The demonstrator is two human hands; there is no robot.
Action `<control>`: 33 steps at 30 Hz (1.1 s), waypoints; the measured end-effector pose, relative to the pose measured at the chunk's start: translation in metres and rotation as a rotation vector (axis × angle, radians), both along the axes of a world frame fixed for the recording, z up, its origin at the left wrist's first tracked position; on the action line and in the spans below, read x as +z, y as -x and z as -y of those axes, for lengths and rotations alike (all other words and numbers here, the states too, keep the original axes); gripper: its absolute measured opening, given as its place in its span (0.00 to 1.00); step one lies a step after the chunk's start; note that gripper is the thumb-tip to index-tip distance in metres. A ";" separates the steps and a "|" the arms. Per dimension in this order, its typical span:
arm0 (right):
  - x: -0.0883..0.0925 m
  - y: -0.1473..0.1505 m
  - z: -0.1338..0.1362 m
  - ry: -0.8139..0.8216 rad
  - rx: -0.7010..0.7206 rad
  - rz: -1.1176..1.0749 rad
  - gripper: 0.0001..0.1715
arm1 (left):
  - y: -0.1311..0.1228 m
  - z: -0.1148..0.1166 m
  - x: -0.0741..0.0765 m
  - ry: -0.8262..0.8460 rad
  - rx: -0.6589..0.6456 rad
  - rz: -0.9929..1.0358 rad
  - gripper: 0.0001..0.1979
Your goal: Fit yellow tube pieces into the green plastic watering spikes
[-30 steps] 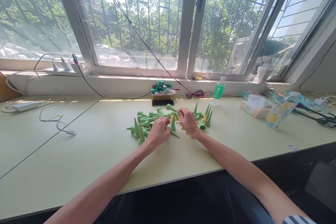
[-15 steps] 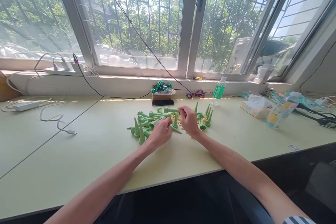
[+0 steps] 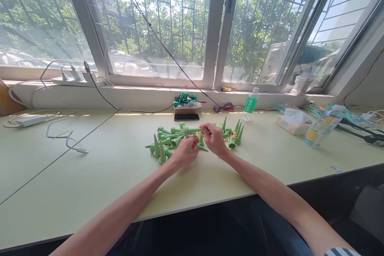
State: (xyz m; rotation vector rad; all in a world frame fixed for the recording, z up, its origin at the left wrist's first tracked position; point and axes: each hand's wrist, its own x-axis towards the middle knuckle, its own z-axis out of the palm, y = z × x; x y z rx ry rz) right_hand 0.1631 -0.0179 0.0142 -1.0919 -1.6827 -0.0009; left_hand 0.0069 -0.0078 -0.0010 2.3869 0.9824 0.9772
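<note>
Right hand [image 3: 213, 138] shifted slightly left with its green spike [image 3: 193, 130]

On the pale table [image 3: 99, 176], leftmost, lies a heap of green spikes [image 3: 169, 137], two upright in front. Left hand [image 3: 186, 150] curls at its near edge (whether it grips anything, I cannot tell). Close by but apart from it, the other hand's fingertips pinch the lifted spike's narrow end. Further right, upright spikes [image 3: 239, 136] stand beside small yellow pieces [image 3: 227, 140].

Striped dark-and-white sleeve [image 3: 341, 252] on the right arm [image 3: 288, 203], bare left forearm [image 3: 129, 205] with small spot [image 3: 155, 179]
</note>
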 end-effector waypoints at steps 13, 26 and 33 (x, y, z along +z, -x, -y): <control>0.001 0.002 0.003 0.005 0.011 -0.061 0.16 | 0.000 0.000 0.007 0.020 0.026 0.079 0.06; 0.004 0.003 0.009 -0.019 0.020 -0.164 0.15 | 0.000 -0.005 0.006 0.233 0.072 0.184 0.07; 0.004 0.003 0.009 -0.047 0.005 -0.183 0.14 | -0.002 -0.007 0.010 0.495 0.117 0.464 0.13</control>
